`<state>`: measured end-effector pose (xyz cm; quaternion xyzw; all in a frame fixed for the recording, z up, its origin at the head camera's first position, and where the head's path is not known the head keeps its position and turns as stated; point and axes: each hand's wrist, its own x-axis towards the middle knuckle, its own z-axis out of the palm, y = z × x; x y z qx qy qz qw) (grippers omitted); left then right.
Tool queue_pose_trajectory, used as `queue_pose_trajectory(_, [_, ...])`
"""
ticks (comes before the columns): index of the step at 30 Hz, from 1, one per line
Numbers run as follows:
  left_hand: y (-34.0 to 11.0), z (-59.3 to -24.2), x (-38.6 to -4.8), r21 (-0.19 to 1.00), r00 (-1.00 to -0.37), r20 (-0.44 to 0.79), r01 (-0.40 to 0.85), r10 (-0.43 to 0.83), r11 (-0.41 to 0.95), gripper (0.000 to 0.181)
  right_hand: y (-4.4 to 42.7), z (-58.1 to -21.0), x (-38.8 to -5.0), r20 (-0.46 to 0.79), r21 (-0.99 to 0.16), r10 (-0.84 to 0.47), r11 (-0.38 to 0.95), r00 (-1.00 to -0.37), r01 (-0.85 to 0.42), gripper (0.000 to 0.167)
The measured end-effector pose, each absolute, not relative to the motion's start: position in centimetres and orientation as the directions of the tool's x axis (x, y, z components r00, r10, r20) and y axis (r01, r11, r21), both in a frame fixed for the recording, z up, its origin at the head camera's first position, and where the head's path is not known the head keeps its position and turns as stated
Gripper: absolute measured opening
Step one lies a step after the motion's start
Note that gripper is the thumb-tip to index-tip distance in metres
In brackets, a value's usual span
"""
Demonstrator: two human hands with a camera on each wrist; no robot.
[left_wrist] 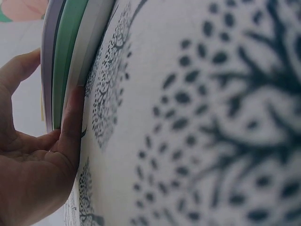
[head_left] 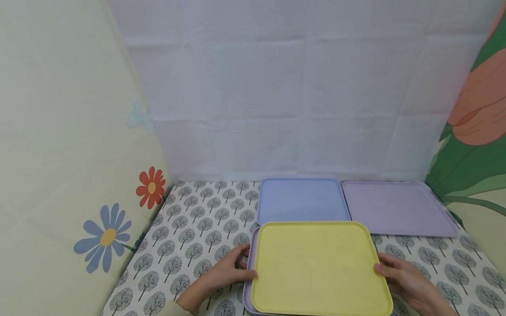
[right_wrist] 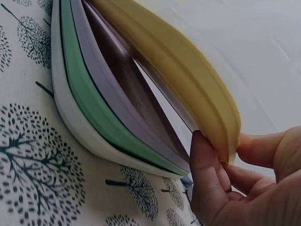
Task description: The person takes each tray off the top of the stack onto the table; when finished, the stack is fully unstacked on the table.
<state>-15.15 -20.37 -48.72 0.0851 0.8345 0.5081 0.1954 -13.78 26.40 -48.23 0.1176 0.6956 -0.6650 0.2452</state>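
A yellow tray [head_left: 316, 267] lies over a stack, its right side raised off the trays beneath. My right hand [head_left: 405, 278] pinches its right edge between thumb and fingers. In the right wrist view, a gap parts the yellow tray [right_wrist: 202, 80] from a purple tray [right_wrist: 101, 61], a green tray [right_wrist: 89, 94] and a white tray [right_wrist: 75, 113] at the bottom. My left hand [head_left: 227, 270] grips the stack's left edge, thumb at the yellow rim. The left wrist view shows fingers against the sides of the green tray [left_wrist: 63, 61] and white tray [left_wrist: 87, 47].
Behind the stack a blue tray [head_left: 302, 199] lies flat, with another purple tray [head_left: 399, 208] to its right. The tabletop cloth [head_left: 221, 228] has a tree print. A white sheet [head_left: 276, 87] hangs at the back, and flower-printed panels stand left and right.
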Motion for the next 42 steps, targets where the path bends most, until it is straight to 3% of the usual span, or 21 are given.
queue_pose_trajectory(21, [-20.4,-48.6,-14.8,0.878,-0.914,-0.237,-0.056,0.33,0.476,0.096,31.8,-48.4,-13.1,-0.45,-0.892,-0.299,0.095,-0.842,0.443,0.08])
queue_pose_trajectory(32, [-20.8,-48.7,-14.7,0.884,-0.915,-0.225,-0.049,0.334,0.464,0.096,34.4,-48.5,-13.4,-0.477,-0.879,-0.269,0.16,-0.837,0.45,0.083])
queue_pose_trajectory(37, [-21.0,-48.9,-14.7,0.876,-0.919,-0.222,-0.04,0.327,0.481,0.096,35.2,-48.6,-13.2,-0.488,-0.869,-0.164,0.186,-0.857,0.459,0.087])
queue_pose_trajectory(42, [-21.2,-48.9,-14.6,0.877,-0.921,-0.218,-0.04,0.322,0.48,0.096,36.6,-48.7,-12.9,-0.505,-0.86,-0.147,0.179,-0.851,0.479,0.087])
